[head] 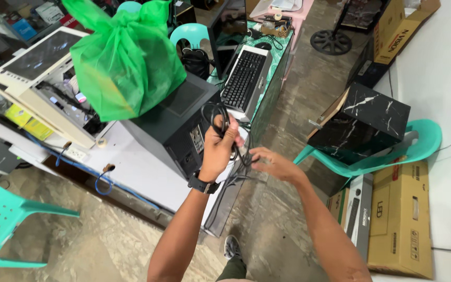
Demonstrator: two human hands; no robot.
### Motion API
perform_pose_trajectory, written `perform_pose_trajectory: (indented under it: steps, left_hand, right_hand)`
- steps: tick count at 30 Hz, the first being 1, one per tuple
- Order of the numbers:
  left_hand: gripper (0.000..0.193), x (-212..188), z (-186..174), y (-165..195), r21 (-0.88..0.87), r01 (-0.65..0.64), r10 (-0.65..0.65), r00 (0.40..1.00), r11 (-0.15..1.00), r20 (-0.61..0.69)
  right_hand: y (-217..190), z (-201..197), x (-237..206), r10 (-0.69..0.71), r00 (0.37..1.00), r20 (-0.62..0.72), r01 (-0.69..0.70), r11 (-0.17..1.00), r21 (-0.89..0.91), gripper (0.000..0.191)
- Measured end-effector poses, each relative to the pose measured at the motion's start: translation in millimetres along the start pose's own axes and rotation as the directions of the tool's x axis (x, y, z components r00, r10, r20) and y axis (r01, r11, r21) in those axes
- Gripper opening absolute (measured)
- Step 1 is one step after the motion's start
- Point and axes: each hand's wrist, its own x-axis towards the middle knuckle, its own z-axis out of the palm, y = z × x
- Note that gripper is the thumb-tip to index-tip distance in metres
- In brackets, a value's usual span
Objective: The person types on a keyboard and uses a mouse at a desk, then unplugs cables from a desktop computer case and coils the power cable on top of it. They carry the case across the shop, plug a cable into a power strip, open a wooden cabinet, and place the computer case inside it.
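My left hand (219, 150) is raised and closed around a looped black cable (216, 112), just in front of the back panel of a dark computer tower (176, 117) lying on a white table (131, 167). A black watch sits on that wrist. My right hand (272, 163) is lower and to the right, fingers pinching a strand of the same cable (245, 156) that hangs down from the bundle. A green plastic bag (126, 57) rests on top of the tower.
An open white computer case (43, 78) lies at left. A black keyboard (244, 78) sits on a far table. A teal plastic chair (392, 151) carries a black marbled box (364, 122). Cardboard boxes (400, 219) stand at right, another teal chair (1, 219) at bottom left.
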Motion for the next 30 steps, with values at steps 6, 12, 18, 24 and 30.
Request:
perform_pose_trajectory:
  steps: [6, 12, 18, 24, 30]
  left_hand:
    - [0.048, 58.7, -29.9, -22.7, 0.631, 0.039, -0.143, 0.983, 0.775, 0.115]
    - [0.081, 103.4, -18.0, -78.3, 0.700, -0.185, -0.017, 0.962, 0.690, 0.271]
    - [0.034, 149.3, 1.8, -138.2, 0.505, 0.030, -0.152, 0.967, 0.863, 0.202]
    - [0.013, 203.6, 22.2, -171.4, 0.408, 0.012, -0.027, 0.999, 0.913, 0.032]
    - [0.010, 254.0, 60.8, -165.5, 0.109, -0.022, 0.032, 0.995, 0.994, -0.097]
  right_hand:
    - [17.8, -58.8, 47.2, 0.129, 0.975, -0.180, -0.067, 0.947, 0.315, 0.012]
    - [17.3, -90.2, 107.4, 0.257, 0.874, -0.413, 0.007, 0.842, 0.540, 0.023]
    - [29.2, -118.8, 151.8, 0.094, 0.900, -0.426, 0.262, 0.665, 0.699, 0.026]
    - [68.1, -175.7, 162.5, 0.045, 0.841, -0.540, 0.165, 0.928, 0.334, 0.035]
    - [101.6, -235.1, 147.1, -0.090, 0.996, 0.010, 0.090, 0.972, -0.219, 0.063]
